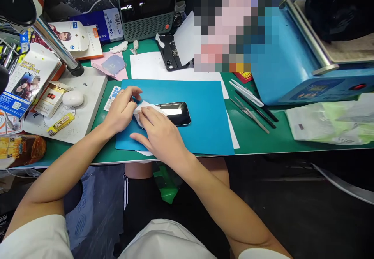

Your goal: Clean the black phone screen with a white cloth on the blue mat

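A black smartphone (182, 115) lies face up on a blue mat (204, 134), with light glaring off its screen. My right hand (163, 134) presses a white wipe (143, 105) onto the phone's left part, fingers together over the wipe and thumb held apart. At the phone's left end is my left hand (121, 109), its fingers bent around that end beside the wipe; their tips are partly hidden. The wipe and my right hand cover the left part of the phone.
Tweezers (249, 115) and other slim tools lie right of the mat. A blue machine (280, 64) with a metal roller stands beyond them. Boxes (46, 68), an earbud case (73, 98) and a lamp post (55, 41) crowd the left. A dark-screened device (147, 6) stands behind.
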{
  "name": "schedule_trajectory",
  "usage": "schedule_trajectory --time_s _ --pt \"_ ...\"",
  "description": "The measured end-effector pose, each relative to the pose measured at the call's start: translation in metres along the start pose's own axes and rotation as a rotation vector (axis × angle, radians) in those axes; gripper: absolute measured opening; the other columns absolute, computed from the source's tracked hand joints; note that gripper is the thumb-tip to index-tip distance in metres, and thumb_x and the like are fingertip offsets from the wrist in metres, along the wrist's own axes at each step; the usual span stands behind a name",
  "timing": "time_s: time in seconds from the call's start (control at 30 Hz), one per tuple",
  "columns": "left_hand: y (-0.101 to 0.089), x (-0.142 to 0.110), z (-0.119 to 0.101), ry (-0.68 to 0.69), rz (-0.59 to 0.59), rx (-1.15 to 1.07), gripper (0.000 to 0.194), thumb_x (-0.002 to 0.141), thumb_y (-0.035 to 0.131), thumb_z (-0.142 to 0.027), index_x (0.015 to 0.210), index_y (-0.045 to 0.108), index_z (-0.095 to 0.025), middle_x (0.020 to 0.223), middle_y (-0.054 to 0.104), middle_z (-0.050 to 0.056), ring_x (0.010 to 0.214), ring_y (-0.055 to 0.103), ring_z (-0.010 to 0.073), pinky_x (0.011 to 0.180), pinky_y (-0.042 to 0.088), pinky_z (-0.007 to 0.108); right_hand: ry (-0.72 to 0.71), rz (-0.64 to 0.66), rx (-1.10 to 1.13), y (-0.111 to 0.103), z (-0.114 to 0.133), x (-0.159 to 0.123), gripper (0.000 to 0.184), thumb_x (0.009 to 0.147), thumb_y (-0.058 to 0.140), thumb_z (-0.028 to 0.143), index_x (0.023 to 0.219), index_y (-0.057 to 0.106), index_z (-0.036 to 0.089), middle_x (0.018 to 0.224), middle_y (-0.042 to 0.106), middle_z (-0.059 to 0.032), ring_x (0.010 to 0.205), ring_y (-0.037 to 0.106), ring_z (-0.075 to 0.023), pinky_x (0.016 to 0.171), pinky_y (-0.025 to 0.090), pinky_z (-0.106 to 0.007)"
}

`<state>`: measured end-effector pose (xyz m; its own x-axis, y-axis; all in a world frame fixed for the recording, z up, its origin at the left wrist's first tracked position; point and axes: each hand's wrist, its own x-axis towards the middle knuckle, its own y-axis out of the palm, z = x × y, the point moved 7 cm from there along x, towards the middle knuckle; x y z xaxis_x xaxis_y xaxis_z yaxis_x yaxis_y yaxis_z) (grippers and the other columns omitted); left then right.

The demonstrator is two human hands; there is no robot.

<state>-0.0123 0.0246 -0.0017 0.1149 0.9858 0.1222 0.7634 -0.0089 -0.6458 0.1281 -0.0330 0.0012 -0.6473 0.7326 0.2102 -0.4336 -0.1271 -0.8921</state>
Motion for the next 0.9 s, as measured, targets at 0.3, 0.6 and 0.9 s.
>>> schedule_trajectory --time_s 0.3,0.6,0.9 --pt "-0.001 0.002 0.001 -0.003 0.007 0.009 0.04 0.087 0.045 -0.023 0.121 0.065 -0.023 0.115 0.076 0.009 0.106 0.065 0.0283 0.105 0.053 0.052 -0.003 0.026 -0.012 0.006 0.007 -0.002 0.076 0.109 0.06 0.055 0.161 0.053 0.001 0.169 0.051 -0.0222 0.161 0.047 -0.0342 0.135 0.04 -0.049" --pt "-0.001 0.005 -0.004 0.016 0.041 0.059 0.032 0.09 0.045 -0.025 0.111 0.068 -0.023 0.113 0.077 0.009 0.108 0.066 0.0301 0.105 0.052 0.054 0.02 0.065 -0.045 0.012 0.015 -0.019 0.084 0.111 0.052 0.06 0.165 0.045 -0.003 0.176 0.037 -0.025 0.168 0.034 -0.0347 0.139 0.031 -0.049" --pt "-0.001 0.003 -0.012 0.103 0.084 0.146 0.022 0.09 0.053 -0.03 0.101 0.071 -0.023 0.102 0.077 0.006 0.096 0.065 0.0274 0.096 0.053 0.049 0.059 0.069 -0.046 0.003 -0.008 -0.029 0.089 0.111 0.042 0.067 0.168 0.04 -0.001 0.178 0.034 -0.0232 0.169 0.031 -0.0333 0.139 0.03 -0.054"
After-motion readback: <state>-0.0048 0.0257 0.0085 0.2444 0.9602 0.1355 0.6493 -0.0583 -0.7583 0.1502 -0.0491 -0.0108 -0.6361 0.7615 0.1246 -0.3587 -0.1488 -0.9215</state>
